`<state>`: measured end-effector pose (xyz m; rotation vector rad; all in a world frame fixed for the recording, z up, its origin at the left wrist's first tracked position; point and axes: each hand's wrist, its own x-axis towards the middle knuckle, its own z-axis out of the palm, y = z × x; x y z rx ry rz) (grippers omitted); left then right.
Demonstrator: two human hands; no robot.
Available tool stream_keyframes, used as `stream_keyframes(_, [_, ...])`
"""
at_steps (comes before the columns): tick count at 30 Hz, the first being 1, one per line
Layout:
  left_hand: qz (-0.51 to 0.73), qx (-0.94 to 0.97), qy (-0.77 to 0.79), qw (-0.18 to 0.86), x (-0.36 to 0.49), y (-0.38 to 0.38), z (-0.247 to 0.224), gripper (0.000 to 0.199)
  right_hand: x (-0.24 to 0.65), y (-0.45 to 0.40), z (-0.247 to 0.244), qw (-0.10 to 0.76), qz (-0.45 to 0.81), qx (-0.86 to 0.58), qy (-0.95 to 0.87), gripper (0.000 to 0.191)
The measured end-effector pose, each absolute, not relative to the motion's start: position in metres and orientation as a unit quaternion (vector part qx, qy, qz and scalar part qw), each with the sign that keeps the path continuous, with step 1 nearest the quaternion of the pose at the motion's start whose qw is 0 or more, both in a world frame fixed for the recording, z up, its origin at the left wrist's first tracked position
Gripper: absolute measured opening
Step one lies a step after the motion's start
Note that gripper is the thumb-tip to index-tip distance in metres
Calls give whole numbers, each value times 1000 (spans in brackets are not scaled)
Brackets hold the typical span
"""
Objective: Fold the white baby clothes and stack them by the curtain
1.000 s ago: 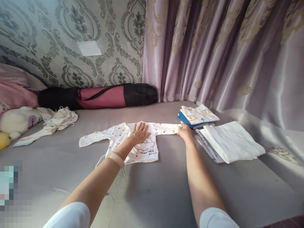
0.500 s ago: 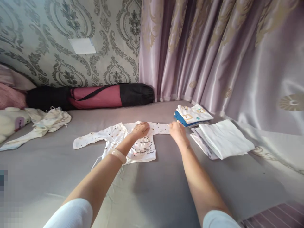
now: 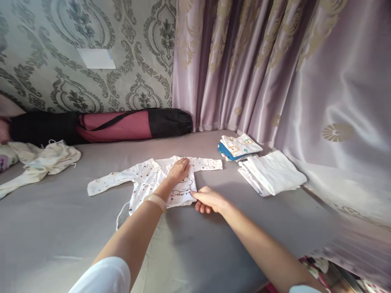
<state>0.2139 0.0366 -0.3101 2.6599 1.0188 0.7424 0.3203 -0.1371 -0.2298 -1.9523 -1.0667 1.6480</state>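
- At the centre of the dial, on a grey sheet (image 3: 128, 244), a small printed shirt (image 3: 146, 179) is spread out, its sleeves stretched toward nine and just short of three o'clock.
- The shirt's chest is covered by the left hand (image 3: 179, 170), which is laid flat, nothing gripped; a pale bangle (image 3: 155, 202) is worn on that wrist.
- At the shirt's four o'clock, its lower corner is pinched by the right hand (image 3: 209, 199), the fingers curled.
- At three, a folded white cloth (image 3: 277, 173) is laid over another piece; at two, a folded stack (image 3: 241, 144) is placed.
- Just past nine, a crumpled cream garment (image 3: 55, 158) is seen; toward eleven, a maroon-and-black bag (image 3: 116, 126).
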Motion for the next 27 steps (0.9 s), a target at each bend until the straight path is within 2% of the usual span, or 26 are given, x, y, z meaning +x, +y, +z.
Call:
stream_keyframes(5, [233, 900, 354, 102, 216, 37, -310, 38, 320, -142, -231, 222, 584, -694, -358, 28])
stream_keyframes(10, [220, 900, 361, 103, 216, 35, -307, 39, 317, -146, -237, 234, 439, -746, -443, 19])
stream_keyframes(13, [215, 900, 363, 105, 215, 35, -306, 41, 315, -148, -240, 280, 428, -747, -426, 10])
stream_keyframes(16, [213, 900, 366, 107, 215, 35, -306, 41, 314, -149, -242, 311, 449, -736, -401, 24])
stream_keyframes(20, [227, 899, 359, 108, 216, 35, -308, 40, 316, -148, -244, 334, 400, -757, -395, 36])
stream_keyframes(24, [221, 900, 362, 106, 216, 36, -308, 41, 318, -143, -240, 363, 505, -723, -301, 20])
stream_keyframes(27, [204, 901, 369, 103, 216, 35, -307, 42, 318, -138, -236, 363, 562, -700, -250, 24])
